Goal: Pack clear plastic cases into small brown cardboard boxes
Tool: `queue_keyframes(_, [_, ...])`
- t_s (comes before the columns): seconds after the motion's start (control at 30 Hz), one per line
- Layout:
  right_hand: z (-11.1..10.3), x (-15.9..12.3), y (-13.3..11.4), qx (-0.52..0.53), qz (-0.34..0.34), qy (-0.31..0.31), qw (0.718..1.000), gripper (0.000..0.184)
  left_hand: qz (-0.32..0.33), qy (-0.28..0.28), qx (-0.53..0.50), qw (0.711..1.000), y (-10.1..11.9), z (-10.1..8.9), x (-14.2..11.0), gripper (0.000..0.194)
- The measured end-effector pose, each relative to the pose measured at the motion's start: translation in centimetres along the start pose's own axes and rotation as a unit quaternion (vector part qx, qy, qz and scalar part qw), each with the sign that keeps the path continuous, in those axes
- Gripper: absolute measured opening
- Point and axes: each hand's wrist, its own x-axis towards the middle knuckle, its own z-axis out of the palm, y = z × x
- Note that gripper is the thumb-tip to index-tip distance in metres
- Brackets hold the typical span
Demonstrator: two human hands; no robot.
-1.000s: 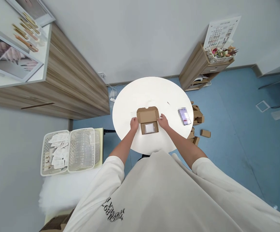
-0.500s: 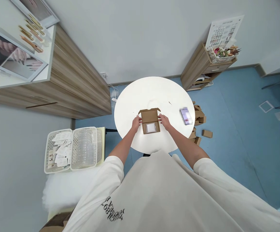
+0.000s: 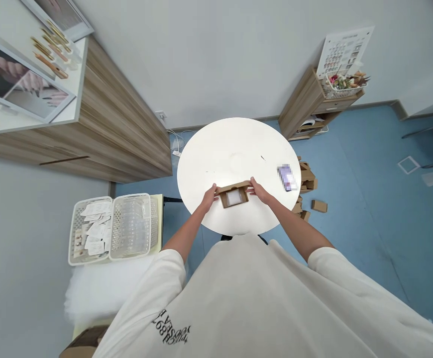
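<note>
A small brown cardboard box (image 3: 224,204) stands on the white round table (image 3: 231,139), its lid (image 3: 235,187) tilted partway down over the inside. A whitish, translucent packet (image 3: 234,197) lies in the box. At the lid's left end is my left hand (image 3: 209,196), thumb up and fingers curled at the side. My right hand (image 3: 259,191) grips the opposite end in the same way. The fingertips are partly hidden behind the cardboard.
A purple, blurred-out item (image 3: 286,177) and a thin dark tool (image 3: 263,158) lie on the table. Several cardboard boxes (image 3: 307,178) are on the floor at the right. White baskets (image 3: 130,227) with papers and clear plastic pieces stand left. A wooden cabinet (image 3: 123,114) rises beyond them.
The box lid has swung from upright down toward me, half covering the box. Both hands have moved with it, from the box's sides to the lid's ends.
</note>
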Motion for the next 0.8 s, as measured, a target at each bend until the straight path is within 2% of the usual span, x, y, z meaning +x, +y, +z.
queue_keyframes(0.13, [0.3,-1.1,1.1,-0.068,-0.03,-0.015,0.997,0.063,0.05,0.003,0.069,0.996,-1.8,0.6,-1.0,0.041])
queue_keyframes(0.23, [1.0,-1.5,2.8,-0.114,-0.051,-0.022,0.992,0.057,0.089,0.01,0.123,0.988,-3.6,1.4,-1.7,0.034])
queue_keyframes(0.3, [1.7,-1.8,4.3,-0.163,-0.067,0.012,0.984,0.052,0.146,0.031,0.193,0.97,-4.7,1.9,-2.3,0.032])
queue_keyframes(0.43, [3.1,-2.5,7.5,-0.3,-0.144,0.078,0.94,0.043,0.231,0.064,0.318,0.917,-6.8,2.8,-3.9,0.025])
queue_keyframes(0.57, [3.8,-3.1,10.0,-0.389,-0.146,0.068,0.907,0.044,0.234,0.075,0.401,0.883,-8.5,3.4,-5.2,0.032])
queue_keyframes(0.67, [4.1,-3.2,10.7,-0.41,-0.126,0.064,0.901,0.045,0.22,0.068,0.439,0.868,-9.2,3.5,-5.5,0.043])
queue_keyframes(0.8, [4.2,-3.0,10.1,-0.411,-0.115,0.057,0.903,0.045,0.216,0.052,0.445,0.868,-9.1,3.6,-5.5,0.049])
